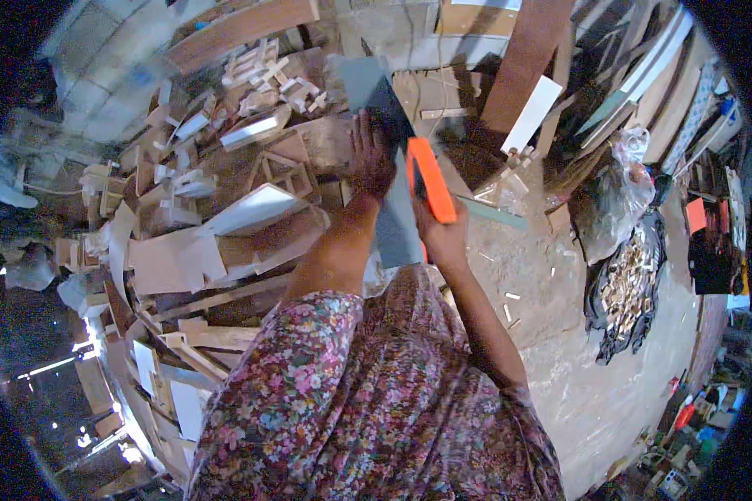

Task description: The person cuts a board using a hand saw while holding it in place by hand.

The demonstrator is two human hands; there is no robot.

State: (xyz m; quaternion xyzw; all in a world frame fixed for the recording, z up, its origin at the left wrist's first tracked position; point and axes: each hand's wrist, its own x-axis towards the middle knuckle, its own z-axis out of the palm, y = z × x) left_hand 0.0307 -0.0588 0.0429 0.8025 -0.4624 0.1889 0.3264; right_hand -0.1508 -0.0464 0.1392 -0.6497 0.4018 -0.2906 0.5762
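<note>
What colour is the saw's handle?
The saw's handle is bright orange, seen best in the head view.

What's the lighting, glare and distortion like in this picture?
Head view: the fisheye lens bows the leaning boards at upper right and blackens the corners; head view: bright gaps at lower left look blown out, and the plastic bag glints; head view: grain speckles the dark rim, while the orange saw handle stands out.
</note>
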